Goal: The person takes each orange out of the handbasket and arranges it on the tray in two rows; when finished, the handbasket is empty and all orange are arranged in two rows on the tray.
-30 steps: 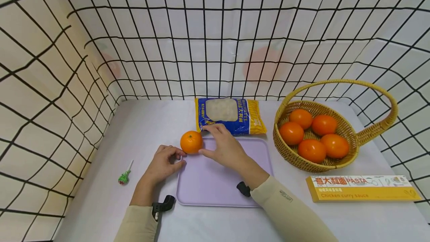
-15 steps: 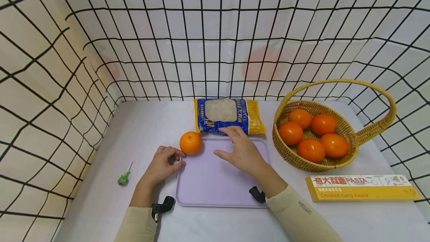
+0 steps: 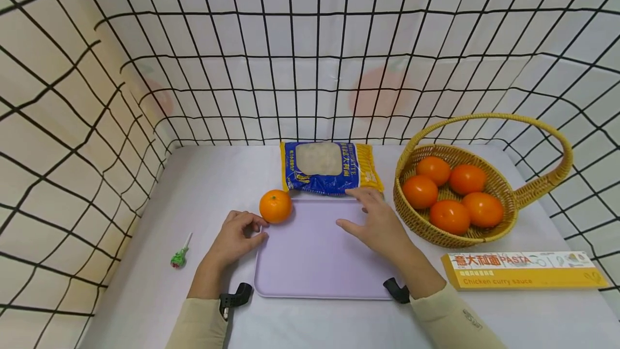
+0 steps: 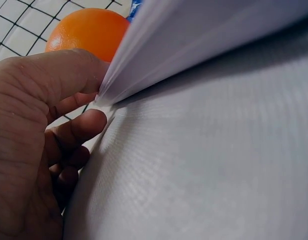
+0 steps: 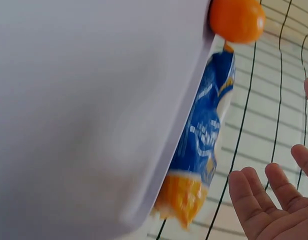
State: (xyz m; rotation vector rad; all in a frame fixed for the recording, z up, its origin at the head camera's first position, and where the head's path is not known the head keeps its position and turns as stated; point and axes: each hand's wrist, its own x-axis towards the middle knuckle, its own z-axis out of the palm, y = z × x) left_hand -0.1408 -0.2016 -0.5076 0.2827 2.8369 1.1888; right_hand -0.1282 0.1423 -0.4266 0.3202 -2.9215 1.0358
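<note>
An orange [image 3: 275,206] sits at the far left corner of a flat lilac tray [image 3: 319,263]. My left hand [image 3: 237,238] rests by the tray's left edge just below the orange, its fingers loosely bent. In the left wrist view the thumb [image 4: 79,70] reaches the tray rim, with the orange [image 4: 89,32] behind it. My right hand [image 3: 382,228] hovers over the right part of the tray, thumb and fingers spread apart, holding nothing. Its fingertips come near the right end of a blue and yellow pasta bag [image 3: 319,168] behind the tray.
Right of the tray stands a wicker basket [image 3: 421,230] with a tall handle, holding several shiny orange-red fruits. A yellow and white pasta box [image 3: 523,272] lies in front of it. A green-wrapped lollipop [image 3: 179,257] lies far left. Black wire grid [image 3: 317,58] encloses the table.
My right hand has drawn away from the orange and moved rightward across the tray. My left hand and the orange have stayed in place.
</note>
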